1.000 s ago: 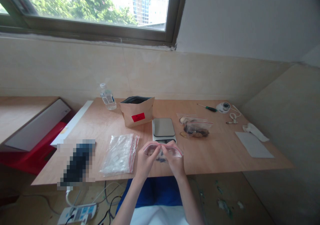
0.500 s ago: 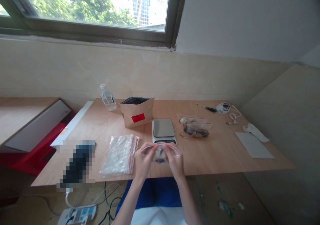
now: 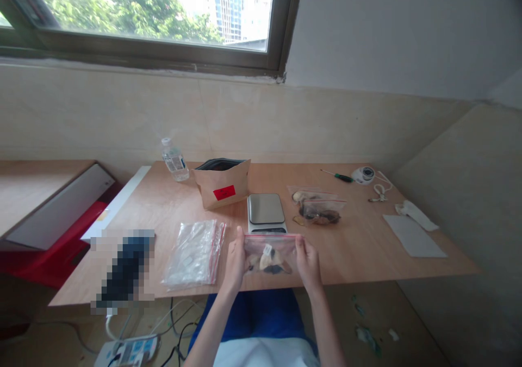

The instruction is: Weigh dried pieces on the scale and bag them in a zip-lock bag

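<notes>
One zip bag (image 3: 271, 254), pale and dark pieces (image 3: 276, 262) inside, held spread between left hand (image 3: 235, 258) gripping its left edge and right hand (image 3: 308, 261) gripping the right. It's above the bench (image 3: 354, 255), near side, just in front of the scale (image 3: 266, 209). Filled bags (image 3: 322, 213) right of scale.

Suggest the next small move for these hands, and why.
Perhaps slide the right hand along the red strip atop the held bag, checking the seal: the bag is stretched between it and the left hand, with items inside, and I cannot tell whether the strip is fully closed.
</notes>
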{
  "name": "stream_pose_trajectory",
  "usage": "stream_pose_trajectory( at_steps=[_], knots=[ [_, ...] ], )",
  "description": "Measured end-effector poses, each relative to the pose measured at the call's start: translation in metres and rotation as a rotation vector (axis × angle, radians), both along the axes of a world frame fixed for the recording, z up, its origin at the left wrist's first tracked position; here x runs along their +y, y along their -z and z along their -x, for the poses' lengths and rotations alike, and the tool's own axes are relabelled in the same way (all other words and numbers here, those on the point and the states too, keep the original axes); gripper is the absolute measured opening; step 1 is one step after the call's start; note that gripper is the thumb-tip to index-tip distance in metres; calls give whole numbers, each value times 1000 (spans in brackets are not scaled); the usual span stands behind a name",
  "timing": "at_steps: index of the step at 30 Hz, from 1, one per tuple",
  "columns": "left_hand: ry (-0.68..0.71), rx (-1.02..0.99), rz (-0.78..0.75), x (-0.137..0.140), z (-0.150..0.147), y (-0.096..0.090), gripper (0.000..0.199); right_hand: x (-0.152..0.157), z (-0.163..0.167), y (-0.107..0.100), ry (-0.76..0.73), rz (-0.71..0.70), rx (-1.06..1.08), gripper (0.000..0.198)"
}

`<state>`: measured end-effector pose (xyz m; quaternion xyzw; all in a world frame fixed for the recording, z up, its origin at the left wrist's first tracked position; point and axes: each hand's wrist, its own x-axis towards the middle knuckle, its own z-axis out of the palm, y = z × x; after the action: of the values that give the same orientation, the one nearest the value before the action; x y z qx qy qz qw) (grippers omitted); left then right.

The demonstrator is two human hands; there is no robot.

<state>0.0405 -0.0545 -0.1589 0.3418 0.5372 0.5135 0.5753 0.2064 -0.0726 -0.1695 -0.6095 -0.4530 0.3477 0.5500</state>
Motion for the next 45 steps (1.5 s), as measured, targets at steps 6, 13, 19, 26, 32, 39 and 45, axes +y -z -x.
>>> stream_pose_trajectory(
  at_steps=[6,13,19,26,32,39,45],
  knots=[
    [169,-168,41,-1,-6,1,64,0,-19,1,61,48,20,60],
    [97,51,-24,7,31,2,63,35,-150,-5,434,-19,-319,67],
    [97,86,-29,9,41,2,62,54,-178,24,575,40,-620,93],
    [-34,145,-75,14,62,0,57,48,-105,81,476,51,-934,65],
    [-220,494,-341,39,69,-19,39,78,-102,78,488,36,-1011,58],
    [-511,934,-752,95,65,-79,24,68,-71,69,-89,-117,-1141,35],
    [-549,1071,-699,148,78,-97,27,68,-66,75,-54,-104,-965,39]
  ],
)
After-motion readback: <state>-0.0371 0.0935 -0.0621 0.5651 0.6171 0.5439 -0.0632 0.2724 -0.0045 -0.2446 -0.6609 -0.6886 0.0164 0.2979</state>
